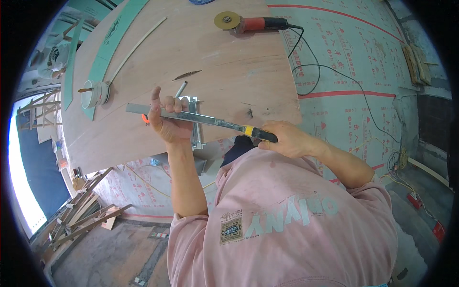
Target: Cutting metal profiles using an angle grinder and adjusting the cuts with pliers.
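Across my front I hold a long hand tool with a straight silver metal length (203, 118) and a black-and-yellow handle (263, 135). My right hand (287, 137) is closed round the handle end. My left hand (168, 119) grips the silver part near its far end, fingers curled over it and one digit pointing up. Just beyond and partly behind my left hand, a silver metal frame-like piece (197, 129) lies at the table's near edge. A short pale tube (181, 89) and a thin dark jagged strip (187, 75) lie past it. Something orange (145, 118) shows beside my left hand.
An angle grinder (253, 24) lies on the wooden tabletop (229, 67), its cord (319, 71) trailing right. Green boards (107, 50), a thin pale strip (138, 50) and a white tub (95, 94) lie at left. Scrap timber (79, 215) is piled on the floor at lower left.
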Demonstrator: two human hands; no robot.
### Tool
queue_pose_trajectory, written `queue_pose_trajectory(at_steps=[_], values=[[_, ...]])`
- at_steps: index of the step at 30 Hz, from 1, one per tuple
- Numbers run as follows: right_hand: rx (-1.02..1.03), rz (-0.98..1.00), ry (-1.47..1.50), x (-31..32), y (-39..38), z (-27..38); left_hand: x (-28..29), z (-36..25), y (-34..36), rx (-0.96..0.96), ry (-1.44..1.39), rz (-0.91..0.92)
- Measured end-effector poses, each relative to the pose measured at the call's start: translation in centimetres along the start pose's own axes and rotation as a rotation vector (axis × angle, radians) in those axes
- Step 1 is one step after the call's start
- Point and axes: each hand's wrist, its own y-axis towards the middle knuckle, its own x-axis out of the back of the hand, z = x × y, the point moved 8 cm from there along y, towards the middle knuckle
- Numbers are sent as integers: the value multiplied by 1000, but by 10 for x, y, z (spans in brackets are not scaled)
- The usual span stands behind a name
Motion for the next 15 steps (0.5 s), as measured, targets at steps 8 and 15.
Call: queue_pose_trajectory(at_steps=[8, 15], values=[[43, -33, 6, 0, 2, 4, -1, 1, 0, 29, -94, 89], [-8, -97, -123, 8, 17, -29, -30, 3, -8, -72, 118, 135]])
